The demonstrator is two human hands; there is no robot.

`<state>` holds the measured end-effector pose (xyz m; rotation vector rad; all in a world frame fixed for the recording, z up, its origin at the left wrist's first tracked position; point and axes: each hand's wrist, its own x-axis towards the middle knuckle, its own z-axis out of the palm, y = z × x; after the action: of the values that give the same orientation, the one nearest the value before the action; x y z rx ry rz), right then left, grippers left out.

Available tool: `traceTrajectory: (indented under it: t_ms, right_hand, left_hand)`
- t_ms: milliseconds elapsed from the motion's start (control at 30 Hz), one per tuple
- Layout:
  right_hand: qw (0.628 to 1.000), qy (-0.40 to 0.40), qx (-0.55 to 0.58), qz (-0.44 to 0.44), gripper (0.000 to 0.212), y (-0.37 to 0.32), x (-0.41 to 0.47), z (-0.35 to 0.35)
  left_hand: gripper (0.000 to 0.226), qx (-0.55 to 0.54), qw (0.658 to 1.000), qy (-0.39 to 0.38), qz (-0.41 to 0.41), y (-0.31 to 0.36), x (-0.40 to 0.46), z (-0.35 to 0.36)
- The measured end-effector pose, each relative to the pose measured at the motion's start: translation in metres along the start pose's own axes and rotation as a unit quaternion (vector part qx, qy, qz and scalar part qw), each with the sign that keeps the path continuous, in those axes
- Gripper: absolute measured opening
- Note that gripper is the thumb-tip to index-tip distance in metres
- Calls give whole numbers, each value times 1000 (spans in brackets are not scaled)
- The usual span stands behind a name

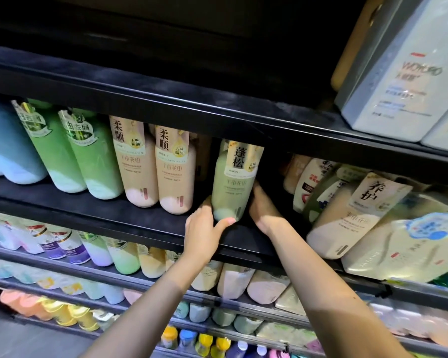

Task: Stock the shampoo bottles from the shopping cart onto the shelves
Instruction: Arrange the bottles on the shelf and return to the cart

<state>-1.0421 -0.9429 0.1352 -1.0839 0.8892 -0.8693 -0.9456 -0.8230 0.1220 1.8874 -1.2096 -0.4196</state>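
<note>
Your left hand point(203, 228) curls round the base of the pale green bottle point(233, 180), thumb across its front, while your right hand point(263, 205) presses against its right side with fingers hidden behind it, so how they lie there cannot be told. The bottle stands on the dark shelf point(130, 215), just right of two peach bottles point(158, 164), with more bottles point(347, 210) leaning further right.

upper shelf: white boxed packs point(396, 73) | right: cream refill pouches point(404, 244)
</note>
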Motion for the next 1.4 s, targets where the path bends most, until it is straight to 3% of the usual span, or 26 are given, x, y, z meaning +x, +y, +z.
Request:
traceTrajectory:
  t_ms: [133,267,467,833,900,967,1000,1067,1133,1200,1400]
  right_hand:
    - [997,7,-64,-44,32,5,0,-3]
    - [998,-13,-32,-50,37,-1,-8,0]
    - [991,-75,-73,-84,104,12,-29,0]
    - [990,-95,-82,-61,115,5,-32,-4]
    - [995,-7,-73,-67,102,4,-44,2]
    - [980,115,-92,-137,64,7,-71,12]
    - [965,151,-119,-179,51,11,-90,21]
    - [937,168,-195,-237,43,25,-131,48]
    - [910,121,-278,-284,46,48,-162,87]
    - [891,25,-342,-296,51,73,-181,135]
    - [816,-223,-484,-224,59,159,-224,294]
  left_hand:
    - [48,-15,1000,0,-12,-1,1,0]
    - [46,-66,997,22,-39,0,-2,-2]
    - [41,-55,997,54,-31,-1,-6,-1]
    - [41,-66,997,18,-29,-1,-8,-7]
    - [57,-58,998,-2,-21,-3,-19,-17]
    - [64,-23,1000,-12,5,-16,-38,-37]
    - [64,13,1000,-12,23,-27,-49,-51]
    - [62,96,994,-12,45,-57,-72,-86]
    - [62,170,985,-8,25,-92,-98,-127]
    - [63,211,977,5,-21,-129,-128,-172]
    - [65,265,944,75,-180,-231,-241,-308]
